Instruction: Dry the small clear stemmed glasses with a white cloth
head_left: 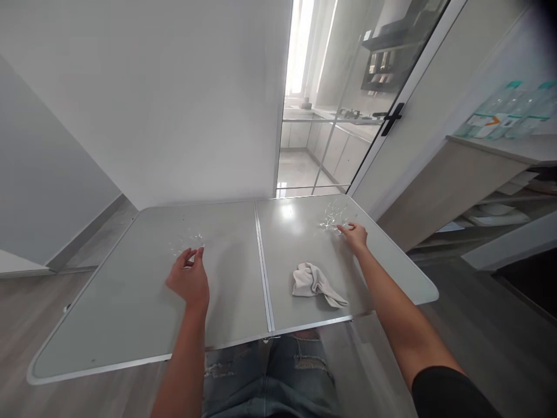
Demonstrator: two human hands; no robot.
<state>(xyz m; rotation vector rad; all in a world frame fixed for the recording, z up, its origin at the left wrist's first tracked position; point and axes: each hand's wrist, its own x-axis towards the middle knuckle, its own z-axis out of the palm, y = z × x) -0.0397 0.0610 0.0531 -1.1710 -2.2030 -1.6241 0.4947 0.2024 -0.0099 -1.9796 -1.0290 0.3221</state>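
Right hand (352, 235) is nearest the clear tangled pieces (333, 216) on the far right part of the bench (235, 255); they lie just ahead of its fingertips and slightly left, fingertips at the near edge, contact hard to tell. Pile is loose, no one long axis. Left hand (189, 276) well apart, across the metal seam (262, 261), with a thinner scatter of clear bits (199, 237) just beyond its fingertips on the left half.

Pose: right arm stretched forward and inward from the right, palm side down, index finger pointing left toward the pile, thumb tucked near; whether it grips a piece, cannot tell. Left arm reaches up from the near edge, wrist bent, thumb and fingertips drawn close together in a pinch; anything between them too small to tell.

Pale crumpled cloth (314, 283) lies on the right half, nearer the person than the pile, between the hands but closer to the right forearm, long axis slanting from far left to near right, neither hand touching it
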